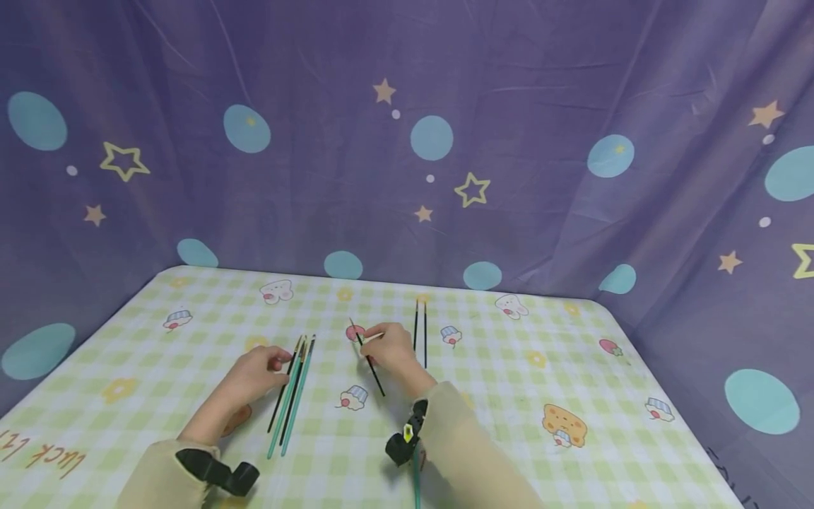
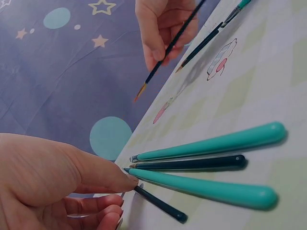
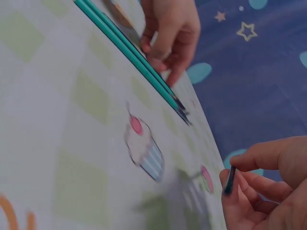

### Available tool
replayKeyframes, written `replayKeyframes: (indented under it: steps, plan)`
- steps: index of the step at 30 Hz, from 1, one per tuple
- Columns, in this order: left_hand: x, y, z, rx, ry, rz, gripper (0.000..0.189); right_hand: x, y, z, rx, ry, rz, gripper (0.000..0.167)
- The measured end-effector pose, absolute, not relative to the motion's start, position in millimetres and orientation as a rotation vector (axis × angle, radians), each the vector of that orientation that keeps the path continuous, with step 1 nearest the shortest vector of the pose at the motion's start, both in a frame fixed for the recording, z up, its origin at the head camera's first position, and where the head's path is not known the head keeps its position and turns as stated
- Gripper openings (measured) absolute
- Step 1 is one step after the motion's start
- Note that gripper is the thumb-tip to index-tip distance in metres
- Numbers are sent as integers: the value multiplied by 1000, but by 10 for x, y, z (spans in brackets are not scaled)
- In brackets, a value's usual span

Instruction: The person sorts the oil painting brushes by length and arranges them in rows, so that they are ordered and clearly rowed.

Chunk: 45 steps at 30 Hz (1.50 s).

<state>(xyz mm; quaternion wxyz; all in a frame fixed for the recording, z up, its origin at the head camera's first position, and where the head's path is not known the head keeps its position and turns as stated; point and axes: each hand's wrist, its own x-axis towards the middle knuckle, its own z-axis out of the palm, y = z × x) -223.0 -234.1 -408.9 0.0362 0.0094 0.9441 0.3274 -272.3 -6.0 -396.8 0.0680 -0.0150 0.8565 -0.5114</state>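
Observation:
My right hand (image 1: 389,348) pinches a thin dark paintbrush (image 1: 375,375) between thumb and fingers. In the left wrist view this paintbrush (image 2: 168,50) slants above the cloth, bristles down. My left hand (image 1: 257,371) is at the left edge of a row of paintbrushes, thumb and fingers apart. Its thumb (image 2: 108,170) overlaps a dark paintbrush (image 2: 163,206); firm contact cannot be made out. The row mixes dark handles with teal handles (image 1: 299,406), lying nearly parallel on the cloth. Right of my right hand lie two dark paintbrushes (image 1: 425,332), partly hidden by it.
A teal handle (image 1: 416,481) shows at the near edge, partly behind my right wrist's camera (image 1: 402,445). The table wears a green checked cloth (image 1: 496,417) with printed cupcakes. Behind it hangs a purple curtain (image 1: 521,212) with stars and dots.

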Motion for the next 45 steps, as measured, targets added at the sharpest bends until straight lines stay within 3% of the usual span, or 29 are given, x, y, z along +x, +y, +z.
replayKeyframes:
  steps: [19, 33, 45]
  plan:
    - [-2253, -2356, -4128, 30, 2918, 991, 35, -3019, 555, -3934, 82, 2654, -1588, 26]
    - [-2223, -2341, -4090, 48, 2933, 964, 35, -3185, 913, -4109, 49, 2659, -1713, 28]
    - [-2229, -2339, -4113, 28, 2928, 970, 35, -3281, 1051, -4226, 34, 2857, -1530, 24]
